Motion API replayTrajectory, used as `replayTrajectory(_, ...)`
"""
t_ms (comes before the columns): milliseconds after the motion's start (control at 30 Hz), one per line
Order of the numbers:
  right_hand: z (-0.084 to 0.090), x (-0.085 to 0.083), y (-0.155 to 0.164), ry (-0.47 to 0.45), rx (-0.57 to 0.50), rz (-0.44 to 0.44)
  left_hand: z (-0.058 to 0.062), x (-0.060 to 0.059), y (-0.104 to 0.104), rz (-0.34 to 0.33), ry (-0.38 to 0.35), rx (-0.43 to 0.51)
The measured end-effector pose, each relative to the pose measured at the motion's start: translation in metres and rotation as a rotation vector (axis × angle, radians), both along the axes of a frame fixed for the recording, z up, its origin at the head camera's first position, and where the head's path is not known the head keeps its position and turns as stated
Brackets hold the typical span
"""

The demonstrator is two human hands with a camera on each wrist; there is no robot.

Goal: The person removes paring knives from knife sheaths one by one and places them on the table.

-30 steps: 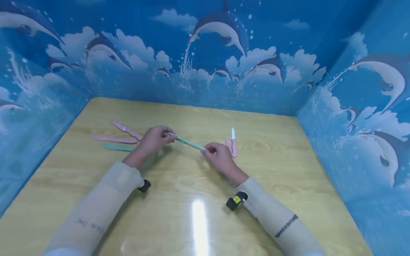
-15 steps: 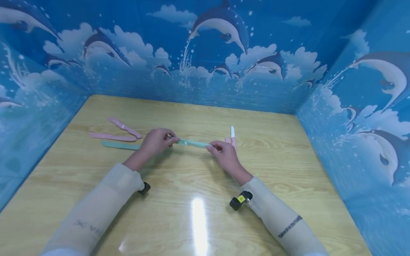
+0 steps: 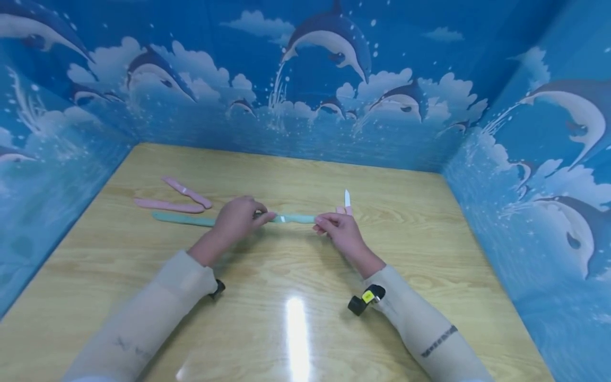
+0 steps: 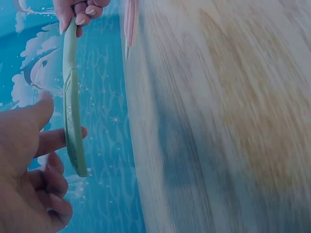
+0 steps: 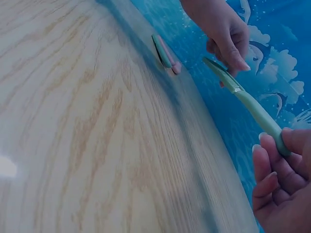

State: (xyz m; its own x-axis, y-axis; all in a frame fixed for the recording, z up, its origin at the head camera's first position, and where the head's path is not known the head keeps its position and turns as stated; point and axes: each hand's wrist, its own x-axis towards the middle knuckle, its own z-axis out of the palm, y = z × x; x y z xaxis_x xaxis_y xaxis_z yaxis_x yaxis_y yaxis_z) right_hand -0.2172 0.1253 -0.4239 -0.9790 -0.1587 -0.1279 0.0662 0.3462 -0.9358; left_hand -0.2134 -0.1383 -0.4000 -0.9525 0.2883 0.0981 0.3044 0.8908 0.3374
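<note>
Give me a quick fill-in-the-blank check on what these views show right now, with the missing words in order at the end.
1. The slim piece that the right hand pinches at one end is coloured ____.
2. On the left part of the table lie ____ long pink pieces.
3. In the head view, the bare blade lies beyond the ____ hand.
4. Its handle is coloured ____.

Missing words: green; two; right; pink.

The held knife (image 3: pixel 300 218) is green, sleeves (image 3: pixel 153 297) cream, the wood-grained table (image 3: pixel 267 276) yellowish, the blue backdrop (image 3: pixel 296 135) dolphin-patterned.
</note>
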Motion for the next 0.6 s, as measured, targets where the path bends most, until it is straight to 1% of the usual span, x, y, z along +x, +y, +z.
replayTrajectory(100,0.001,0.000,0.002,-0.017,-0.010,-0.015,0.001,0.004,0.003,-0.025,0.044,-0.057)
replayTrajectory(167,0.001,0.001,0.003,-0.023,-0.018,-0.024,0.001,0.006,0.004,-0.050,0.054,-0.079)
replayTrajectory(300,-0.001,0.001,0.005,-0.036,-0.030,-0.035,-0.001,0.008,0.007,-0.085,0.011,-0.038)
replayTrajectory(367,-0.002,0.001,0.006,-0.042,-0.039,-0.038,-0.001,0.009,0.008,-0.091,-0.014,-0.003)
replayTrajectory(400,-0.002,0.001,0.007,-0.044,-0.043,-0.038,-0.002,0.009,0.009,-0.095,-0.014,0.007)
replayTrajectory(467,-0.003,0.001,0.009,-0.051,-0.050,-0.036,-0.004,0.010,0.010,-0.103,-0.002,0.027)
replayTrajectory(600,-0.004,0.002,0.011,-0.062,-0.048,-0.026,-0.008,0.011,0.010,-0.122,0.074,0.057)
